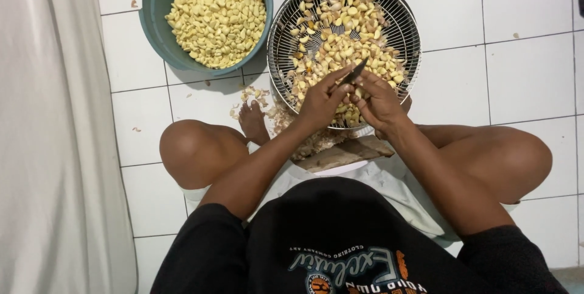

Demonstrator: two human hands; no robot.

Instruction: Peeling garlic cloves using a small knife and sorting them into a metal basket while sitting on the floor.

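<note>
White square floor tiles (529,75) with dark grout — a pale curtain (55,129) hangs along one side.

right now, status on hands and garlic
Left hand and right hand together over wire basket, knife between them. Which hand grips it, unclear. Peeled cloves in green bowl. Nothing in the way.

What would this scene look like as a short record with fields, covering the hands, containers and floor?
left hand: closed around a small knife with a dark blade
right hand: pinching a garlic clove, mostly hidden
wire basket: round, unpeeled cloves inside, under both hands
green tub: peeled pale cloves, left of the basket
peel scraps: on the white tiled floor, near a bare foot
</note>
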